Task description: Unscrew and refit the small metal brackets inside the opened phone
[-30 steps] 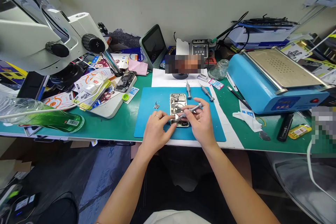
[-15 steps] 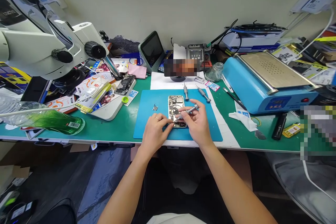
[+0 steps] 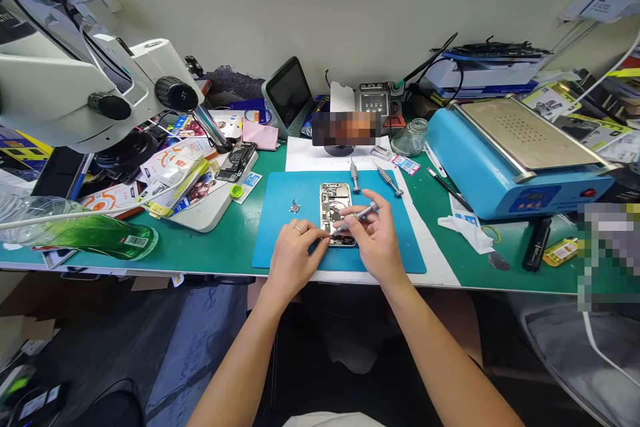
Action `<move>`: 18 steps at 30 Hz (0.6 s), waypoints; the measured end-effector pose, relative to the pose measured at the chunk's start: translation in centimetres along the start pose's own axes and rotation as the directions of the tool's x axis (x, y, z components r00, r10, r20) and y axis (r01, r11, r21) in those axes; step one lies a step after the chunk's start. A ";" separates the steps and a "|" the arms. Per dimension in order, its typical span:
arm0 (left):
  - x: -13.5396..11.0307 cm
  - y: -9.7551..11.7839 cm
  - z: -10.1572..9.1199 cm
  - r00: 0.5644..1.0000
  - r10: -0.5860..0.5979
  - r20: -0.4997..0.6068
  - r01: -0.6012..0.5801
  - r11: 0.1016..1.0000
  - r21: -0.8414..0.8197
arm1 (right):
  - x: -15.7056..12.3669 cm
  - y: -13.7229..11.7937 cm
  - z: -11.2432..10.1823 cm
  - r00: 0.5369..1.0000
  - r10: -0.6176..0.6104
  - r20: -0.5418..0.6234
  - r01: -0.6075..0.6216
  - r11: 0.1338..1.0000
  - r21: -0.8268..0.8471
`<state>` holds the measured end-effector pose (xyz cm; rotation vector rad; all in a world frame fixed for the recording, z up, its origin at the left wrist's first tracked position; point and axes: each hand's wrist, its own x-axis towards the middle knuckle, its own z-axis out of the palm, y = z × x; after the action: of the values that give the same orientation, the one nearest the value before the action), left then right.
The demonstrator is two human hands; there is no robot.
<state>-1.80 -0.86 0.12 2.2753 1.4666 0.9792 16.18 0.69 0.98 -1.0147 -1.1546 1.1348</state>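
An opened smartphone [image 3: 341,195] with its inner parts bare lies on the blue mat [image 3: 277,190]. My right hand [image 3: 380,243] grips a grey precision screwdriver [image 3: 367,211], slanted so that its tip meets the phone's lower part. At the phone's lower left edge, my left hand [image 3: 294,255] has thumb and index finger closed beside the screwdriver tip. Whatever those fingertips hold is too small or hidden to name. A small metal part [image 3: 295,207] rests on the mat left of the phone. Two more screwdrivers, one upright-lying [image 3: 355,177] and one slanted [image 3: 389,181], lie beyond the phone.
A microscope [image 3: 145,80] overhangs the left side, with a green bottle [image 3: 120,235] below it. To the right sit a blue heating-plate machine [image 3: 470,167], a black pen-like tool [image 3: 447,187] and a crumpled tissue [image 3: 467,232]. A glass jar [image 3: 413,137] stands behind.
The view has shifted slightly. Both hands stay at the phone's lower part, and the screwdriver keeps nearly the same slant and place.
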 end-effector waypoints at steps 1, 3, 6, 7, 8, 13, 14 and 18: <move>0.0 0.0 0.0 1.000 -0.002 0.003 0.002 1.000 0.005 | 0.0 0.0 0.0 1.000 -0.003 0.010 0.003 1.000 -0.001; 0.0 0.0 0.0 1.000 -0.009 0.009 0.008 1.000 0.014 | -0.1 -0.1 -0.1 0.999 -0.005 0.037 0.005 1.000 0.004; -0.1 0.1 -0.1 1.000 -0.017 0.006 0.017 1.000 0.012 | -0.2 -0.2 -0.1 0.999 0.001 0.043 -0.002 1.000 0.017; -0.1 0.1 -0.1 1.000 -0.018 0.002 0.018 1.000 0.006 | -0.2 -0.2 -0.1 1.000 0.004 0.031 -0.004 1.000 0.018; -0.1 0.2 -0.1 1.000 -0.019 -0.003 0.019 1.000 0.001 | -0.2 -0.2 -0.2 1.000 0.004 0.015 -0.005 1.000 0.018; -0.1 0.3 -0.1 1.000 -0.026 -0.012 0.026 1.000 -0.002 | -0.2 -0.1 -0.2 1.000 -0.009 -0.022 0.009 1.000 0.018; -0.1 0.3 -0.1 1.000 -0.026 -0.010 0.026 1.000 -0.002 | -0.2 -0.1 -0.2 1.000 -0.010 -0.021 0.011 1.000 0.019; -0.1 0.3 -0.2 1.000 -0.018 -0.018 0.017 1.000 -0.011 | -0.2 -0.1 -0.2 1.000 -0.013 -0.017 0.013 1.000 0.023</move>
<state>-1.74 -1.07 0.36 2.2479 1.4822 1.0028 16.37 0.45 1.05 -0.9964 -1.1308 1.1249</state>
